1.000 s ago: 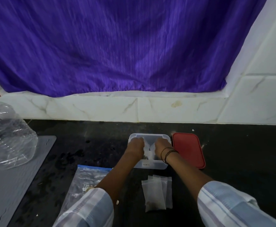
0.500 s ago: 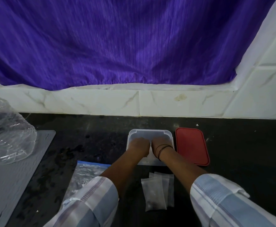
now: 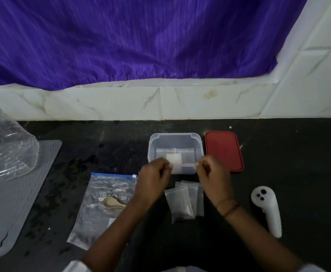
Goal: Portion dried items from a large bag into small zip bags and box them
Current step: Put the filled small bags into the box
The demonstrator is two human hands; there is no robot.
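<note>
There is a single view, from a wide-angle camera worn on the person's head, looking forward and steeply down at the dark counter (image 3: 278, 154). It sits close: both forearms enter from the near edge and reach toward the middle. The far half of the frame takes in the tiled wall (image 3: 121, 103) and purple curtain (image 3: 141, 36) (straight lines bow near the edges).

Head view: both hands raised just before the open box on the dark counter.

Left hand (image 3: 154, 173) and right hand (image 3: 211, 173), fingers loosely curled, grip unclear. Clear box (image 3: 153, 146) holds flat zip bags (image 3: 175, 158); red lid (image 3: 223, 150) just beside it. Small bags (image 3: 180, 203) fanned near front edge; large bag (image 3: 101, 209) with spoon (image 3: 112, 203) leftward.
</note>
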